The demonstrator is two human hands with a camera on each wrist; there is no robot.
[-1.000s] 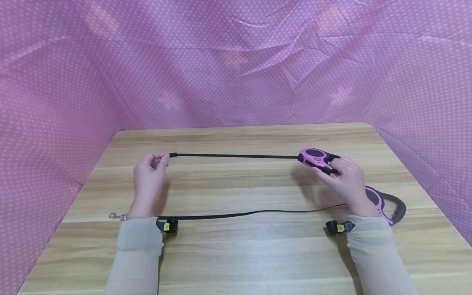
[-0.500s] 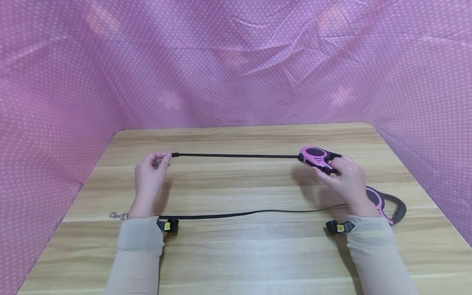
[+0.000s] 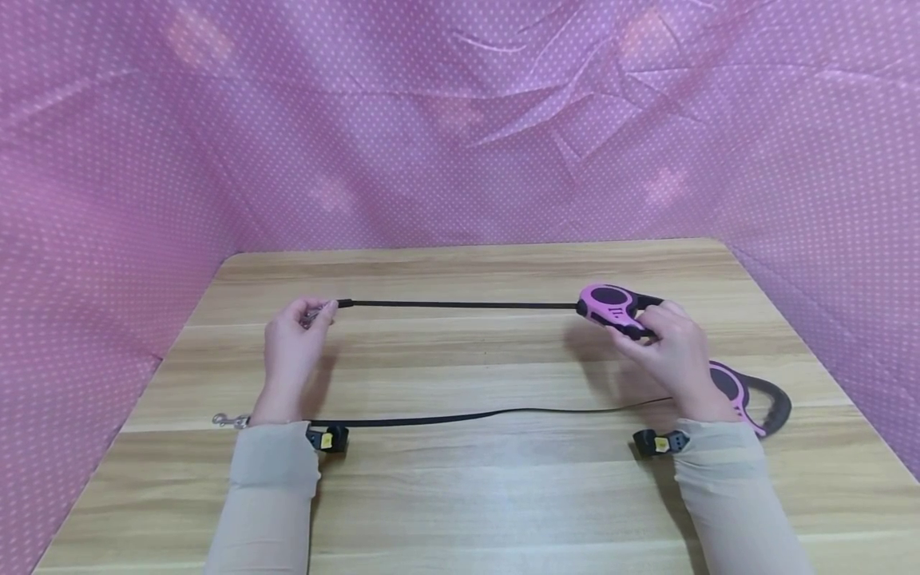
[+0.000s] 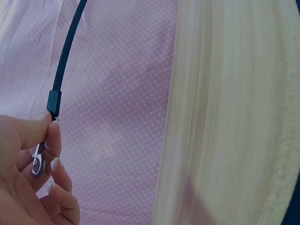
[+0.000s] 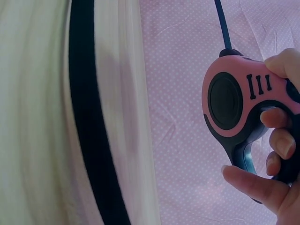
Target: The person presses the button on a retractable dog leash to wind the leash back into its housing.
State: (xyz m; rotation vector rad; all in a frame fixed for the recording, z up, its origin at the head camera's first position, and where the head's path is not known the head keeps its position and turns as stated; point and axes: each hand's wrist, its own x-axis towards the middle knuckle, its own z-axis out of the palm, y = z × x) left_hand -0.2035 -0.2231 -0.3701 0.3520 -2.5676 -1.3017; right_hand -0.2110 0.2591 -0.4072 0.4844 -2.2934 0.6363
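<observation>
Left hand: your left hand (image 3: 291,351) pinches the small silver metal clip (image 4: 38,159) at the free end of the flat black leash strap (image 3: 460,304); thumb and fingers (image 4: 35,131) are curled round it, above the left part of the tabletop.

Right hand: your right hand (image 3: 672,351) grips the pink and black plastic retractable leash handle (image 3: 611,307), fingers (image 5: 276,145) wrapped round its dark grip and the thumb lying near the ribbed button on top. It is held above the right part of the pale wood-grain tabletop (image 3: 460,495).

Strap: it runs straight and taut between your two hands, parallel to the far edge of the tabletop, lifted clear of the wood as far as the head view shows.

Done so far: the strap of the handle you hold looks pulled out across most of the tabletop's width, and both ends are in your grasp.

Left to do: judging by this, neither end has been set down or let go, and the strap is not wound back into the handle.

Second leash: another pink and black retractable leash handle (image 3: 747,395) lies near the right edge behind your right wrist, its thin black cord and strap (image 3: 474,416) stretched along the wood to a silver snap hook (image 3: 228,420) near the left edge.

Backdrop: pink white-dotted cloth (image 3: 460,120) hangs round the tabletop.
</observation>
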